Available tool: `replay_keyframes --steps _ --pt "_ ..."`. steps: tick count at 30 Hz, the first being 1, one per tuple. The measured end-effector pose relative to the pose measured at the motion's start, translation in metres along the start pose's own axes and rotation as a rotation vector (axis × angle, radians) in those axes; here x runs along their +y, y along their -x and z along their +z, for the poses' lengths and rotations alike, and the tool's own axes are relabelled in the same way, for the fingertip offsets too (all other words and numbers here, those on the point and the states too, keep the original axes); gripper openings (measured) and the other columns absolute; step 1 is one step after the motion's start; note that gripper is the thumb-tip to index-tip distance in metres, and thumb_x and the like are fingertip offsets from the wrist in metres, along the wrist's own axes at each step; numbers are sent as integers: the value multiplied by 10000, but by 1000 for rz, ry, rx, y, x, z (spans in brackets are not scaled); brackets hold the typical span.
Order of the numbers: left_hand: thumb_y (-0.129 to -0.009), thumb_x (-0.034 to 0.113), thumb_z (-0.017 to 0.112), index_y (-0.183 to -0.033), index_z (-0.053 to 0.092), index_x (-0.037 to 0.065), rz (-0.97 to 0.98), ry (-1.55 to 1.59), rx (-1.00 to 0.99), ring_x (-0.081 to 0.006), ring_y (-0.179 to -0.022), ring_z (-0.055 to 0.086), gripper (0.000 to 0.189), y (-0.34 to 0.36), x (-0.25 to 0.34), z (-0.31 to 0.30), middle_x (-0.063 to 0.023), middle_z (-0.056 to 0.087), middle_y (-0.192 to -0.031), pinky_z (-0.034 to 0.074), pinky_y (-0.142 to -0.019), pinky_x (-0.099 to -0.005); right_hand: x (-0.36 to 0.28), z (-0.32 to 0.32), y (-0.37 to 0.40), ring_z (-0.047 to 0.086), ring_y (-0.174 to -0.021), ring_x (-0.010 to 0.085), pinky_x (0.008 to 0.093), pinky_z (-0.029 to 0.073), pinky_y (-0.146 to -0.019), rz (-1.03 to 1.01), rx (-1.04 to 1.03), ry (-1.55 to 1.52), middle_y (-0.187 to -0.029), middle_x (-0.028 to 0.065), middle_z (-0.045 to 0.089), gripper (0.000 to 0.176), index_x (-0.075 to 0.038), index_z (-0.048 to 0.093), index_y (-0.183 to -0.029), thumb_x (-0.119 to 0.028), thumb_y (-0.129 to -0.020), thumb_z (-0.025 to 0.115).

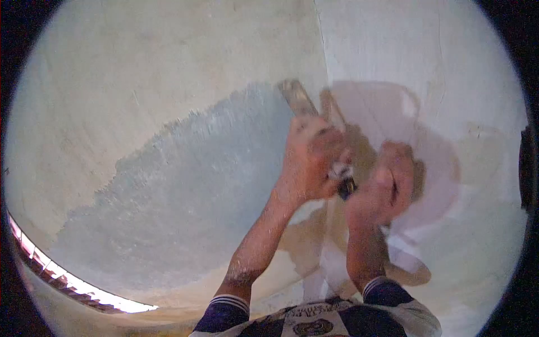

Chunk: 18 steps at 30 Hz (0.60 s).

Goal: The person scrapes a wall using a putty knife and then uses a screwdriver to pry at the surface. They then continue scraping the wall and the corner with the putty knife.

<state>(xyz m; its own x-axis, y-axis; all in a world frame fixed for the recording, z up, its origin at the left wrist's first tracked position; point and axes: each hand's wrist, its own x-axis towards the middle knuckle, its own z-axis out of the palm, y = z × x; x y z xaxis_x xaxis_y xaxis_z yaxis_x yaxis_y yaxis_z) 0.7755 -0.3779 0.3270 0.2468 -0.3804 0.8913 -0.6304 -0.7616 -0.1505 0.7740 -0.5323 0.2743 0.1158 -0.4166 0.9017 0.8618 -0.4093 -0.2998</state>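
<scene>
My left hand (311, 154) is closed around a scraper that looks like a putty knife, its flat smeared blade (296, 98) reaching up and left against the wall surface. A dark handle end (347, 189) shows below my left hand, close to my right hand. My right hand (387, 182) is curled and blurred by motion, just right of that handle. What it holds, if anything, is hidden. Left of the blade spreads a grey-blue coated patch (196, 174) with a ragged upper edge, against the beige surface (140, 73). Pale smears mark my left forearm.
A vertical corner line or joint (323, 42) divides the beige surface from a paler one (387, 42) on the right. Shadows of my head and arms fall on the right side. A bright opening with bars (73, 283) lies low on the left. A dark object (526, 168) stands at the right edge.
</scene>
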Motion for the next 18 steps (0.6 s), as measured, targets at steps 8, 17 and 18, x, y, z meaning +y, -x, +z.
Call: replay_keyframes --steps 8,17,18 --pt "-709 201 627 -663 586 54 -46 51 78 -304 -776 534 160 1 -3 9 -74 567 -740 363 -761 -469 10 16 24 590 -798 303 511 515 -856 4 149 -193 -804 97 587 185 -40 584 -865 -178 -973 525" --pt "-725 213 626 -699 606 51 -74 63 81 -314 -787 535 165 3 -3 6 -94 592 -782 360 -764 -477 16 6 16 541 -765 259 479 511 -876 145 49 -391 -783 87 542 247 -45 525 -797 -260 -914 492" --pt "-734 210 630 -716 616 50 -52 74 52 -314 -794 537 162 -4 0 0 -93 599 -797 362 -770 -476 10 7 14 550 -781 263 483 509 -896 205 139 -525 -794 93 546 249 -36 526 -797 -256 -910 495"
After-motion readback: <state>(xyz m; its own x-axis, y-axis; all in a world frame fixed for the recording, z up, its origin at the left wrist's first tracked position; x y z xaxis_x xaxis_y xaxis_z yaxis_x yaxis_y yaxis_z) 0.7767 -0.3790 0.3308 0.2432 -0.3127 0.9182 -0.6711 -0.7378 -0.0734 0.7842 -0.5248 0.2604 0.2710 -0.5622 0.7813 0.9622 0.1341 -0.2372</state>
